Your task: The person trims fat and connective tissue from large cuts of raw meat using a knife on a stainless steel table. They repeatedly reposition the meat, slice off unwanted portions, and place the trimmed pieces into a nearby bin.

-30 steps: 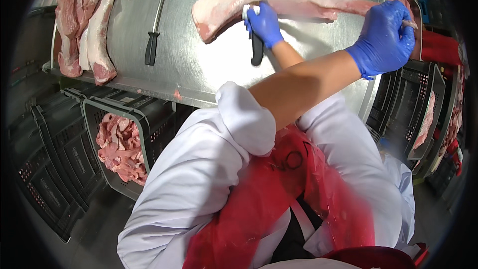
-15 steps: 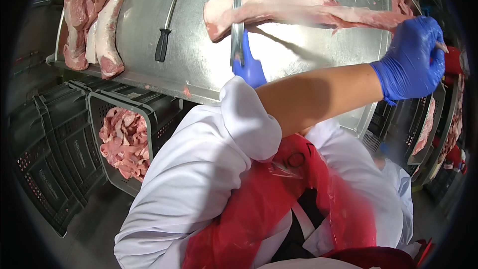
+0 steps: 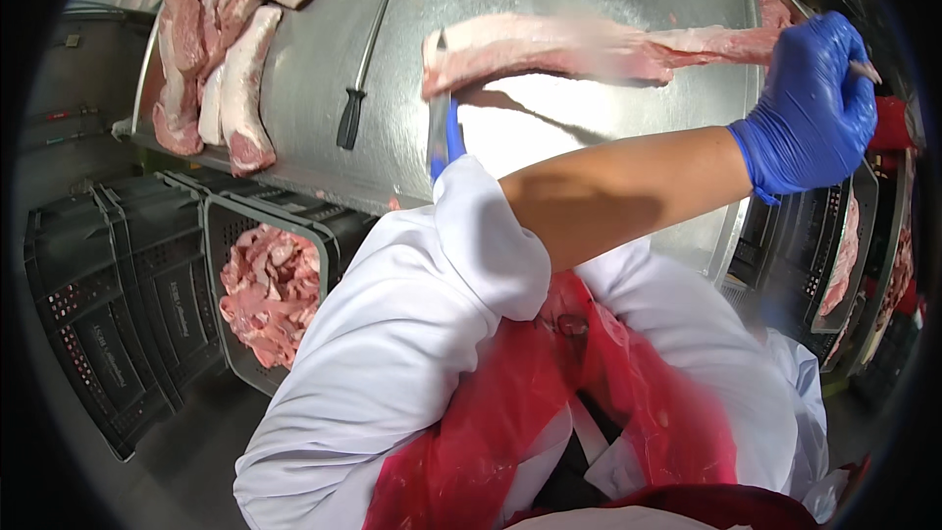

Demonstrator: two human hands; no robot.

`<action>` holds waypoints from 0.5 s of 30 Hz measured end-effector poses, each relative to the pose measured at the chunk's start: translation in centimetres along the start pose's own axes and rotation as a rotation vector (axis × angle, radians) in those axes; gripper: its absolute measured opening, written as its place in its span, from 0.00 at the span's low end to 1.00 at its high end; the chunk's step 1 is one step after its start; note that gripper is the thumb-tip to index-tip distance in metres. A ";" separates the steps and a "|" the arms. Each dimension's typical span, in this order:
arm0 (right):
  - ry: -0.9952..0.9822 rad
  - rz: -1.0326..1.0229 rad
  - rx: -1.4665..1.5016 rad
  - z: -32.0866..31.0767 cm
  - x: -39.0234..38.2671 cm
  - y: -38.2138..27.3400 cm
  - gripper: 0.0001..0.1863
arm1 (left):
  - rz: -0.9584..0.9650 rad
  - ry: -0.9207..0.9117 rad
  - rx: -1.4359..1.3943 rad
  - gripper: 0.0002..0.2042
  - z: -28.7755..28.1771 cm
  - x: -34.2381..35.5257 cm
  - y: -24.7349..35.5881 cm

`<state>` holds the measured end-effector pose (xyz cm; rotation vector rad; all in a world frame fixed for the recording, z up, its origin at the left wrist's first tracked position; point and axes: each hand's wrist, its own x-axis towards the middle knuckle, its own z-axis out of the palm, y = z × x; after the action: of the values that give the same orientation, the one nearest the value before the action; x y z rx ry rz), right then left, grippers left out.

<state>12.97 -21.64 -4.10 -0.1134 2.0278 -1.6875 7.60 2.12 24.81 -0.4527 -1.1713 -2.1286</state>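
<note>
My left arm crosses over to the right. Its blue-gloved left hand (image 3: 814, 108) is closed around the thin right end of a long cut of meat (image 3: 549, 44), and a bit of that end pokes out of the fist. Pale fat covers much of the cut, which stretches across the metal table. My right hand (image 3: 454, 130), mostly hidden behind the left sleeve and forearm, grips a knife (image 3: 440, 132). Its handle is hidden. The blade lies at the cut's left end, its tip showing above the meat's upper surface.
On the metal table (image 3: 314, 98), a sharpening steel (image 3: 351, 118) with a black handle lies left of the cut. Several meat pieces (image 3: 245, 88) are piled at far left. Below stands a grey crate (image 3: 324, 280) of meat trimmings (image 3: 270, 294). More crates (image 3: 844, 255) stand at right.
The knife has moved left along the cut, nearer its left end. My right hand has slipped further behind the sleeve. My left hand keeps its grip. The whole view has shifted slightly.
</note>
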 end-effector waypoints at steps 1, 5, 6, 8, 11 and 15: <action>0.007 -0.017 0.015 0.5 -0.5 0.5 0.27 | 0.015 -0.006 0.004 0.04 -0.2 0.7 0.3; 0.011 -0.028 0.216 1.0 0.1 -0.6 0.28 | -0.251 -0.108 -0.237 0.02 1.4 1.3 1.7; 0.023 -0.023 0.281 1.0 0.3 -1.0 0.29 | -0.286 -0.150 -0.296 0.01 2.6 1.1 1.7; 0.082 -0.171 0.139 3.5 -0.1 1.1 0.33 | -0.331 -0.191 -0.317 0.01 2.0 1.5 2.5; -0.246 -0.108 0.105 1.5 -4.5 -0.3 0.35 | -0.361 -0.243 -0.325 0.02 0.3 2.4 4.4; -0.616 -0.024 -0.031 -5.4 -8.2 -2.7 0.38 | -0.402 -0.348 -0.240 0.03 -4.0 4.2 6.6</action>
<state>17.18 -14.43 1.61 -0.5919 1.5865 -1.4045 9.18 -5.36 29.10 -0.7744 -1.2834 -2.6307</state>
